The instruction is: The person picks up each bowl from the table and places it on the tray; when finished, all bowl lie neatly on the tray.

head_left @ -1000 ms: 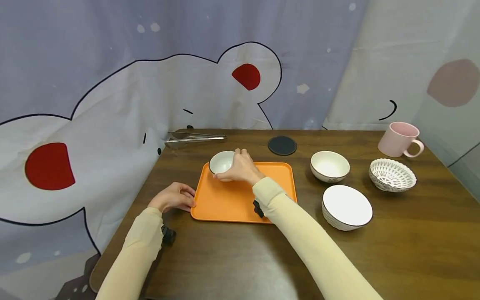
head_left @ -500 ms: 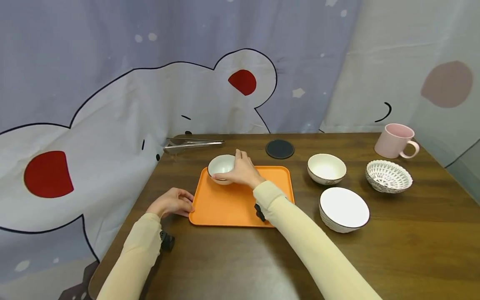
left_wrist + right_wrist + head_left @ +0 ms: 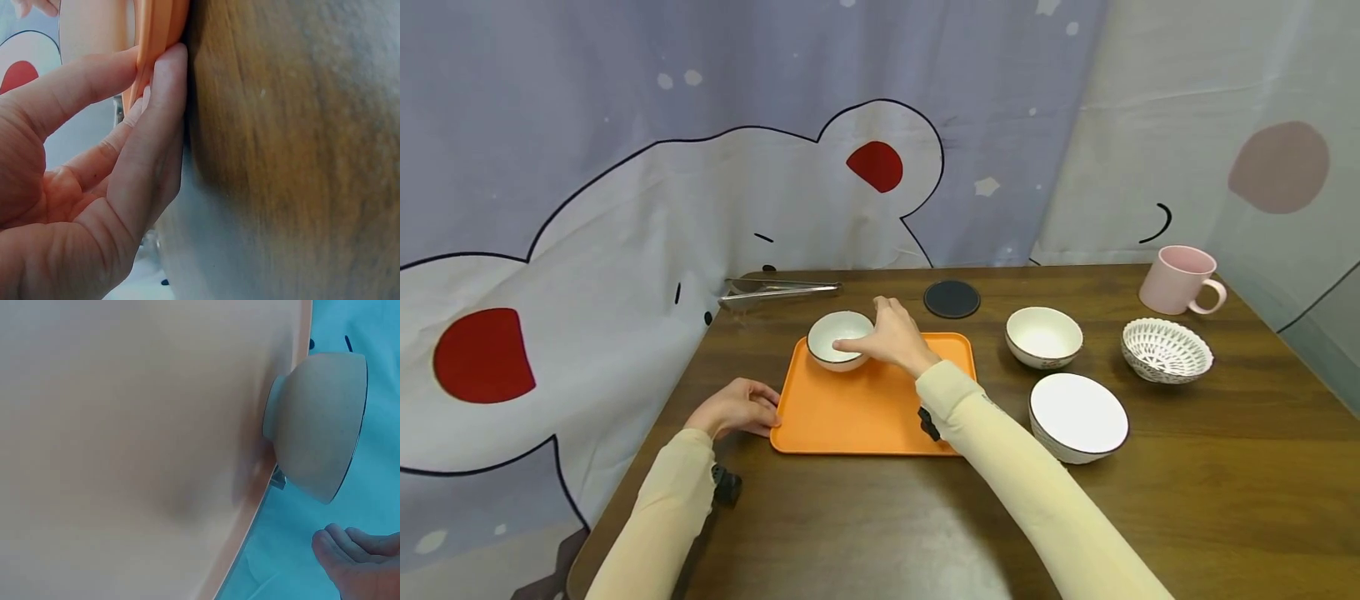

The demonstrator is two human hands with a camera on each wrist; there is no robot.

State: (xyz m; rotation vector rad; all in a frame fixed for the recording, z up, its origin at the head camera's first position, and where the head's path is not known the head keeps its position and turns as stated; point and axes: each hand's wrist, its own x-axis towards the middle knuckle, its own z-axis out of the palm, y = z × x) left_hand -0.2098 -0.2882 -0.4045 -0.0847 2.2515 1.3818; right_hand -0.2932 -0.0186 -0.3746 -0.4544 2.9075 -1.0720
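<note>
A small white bowl [image 3: 829, 330] with a dark rim stands upright in the far left corner of the orange tray [image 3: 857, 421]. Close over its right side is my right hand [image 3: 897, 337], its thumb reaching across the rim in the head view. From the right wrist, a gap shows between the bowl [image 3: 322, 422] and the fingers [image 3: 340, 547]. My left hand [image 3: 737, 408] is at the near left of the tray, and in the left wrist view thumb and fingers [image 3: 169, 81] pinch its orange edge [image 3: 164, 25].
Right of the tray stand a white bowl [image 3: 1043, 332], a larger textured bowl [image 3: 1078, 415] and a lattice-patterned bowl [image 3: 1167, 350]. A pink mug [image 3: 1176, 282] is at the back right. Metal tongs [image 3: 782, 291] and a black coaster [image 3: 951, 298] lie behind the tray.
My right hand has let go of the bowl and drawn slightly to the right, its thumb off the front wall. The bowl stays in the tray's corner. My left hand keeps its place.
</note>
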